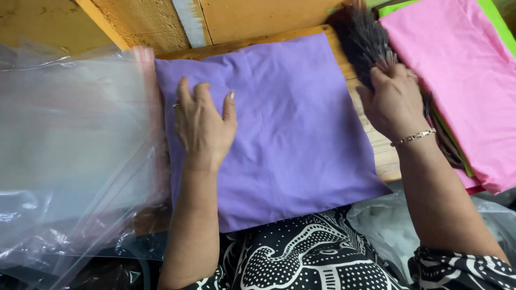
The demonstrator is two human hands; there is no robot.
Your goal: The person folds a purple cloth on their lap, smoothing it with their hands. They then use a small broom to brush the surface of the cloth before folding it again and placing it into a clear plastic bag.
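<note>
A folded purple cloth lies flat on a wooden board in front of me. My left hand rests palm down on the cloth's left part, fingers spread, a ring on one finger. My right hand, with a bracelet at the wrist, is just past the cloth's right edge, its fingers on a dark bristly brush-like thing that lies between the purple cloth and a pile of pink cloth. Whether the fingers close around the brush I cannot tell.
A heap of clear plastic bags with a pink strip fills the left side. Green cloth shows beside the pink pile at the far right. Worn wooden planks lie behind. More clear plastic sits by my patterned black-and-white clothing.
</note>
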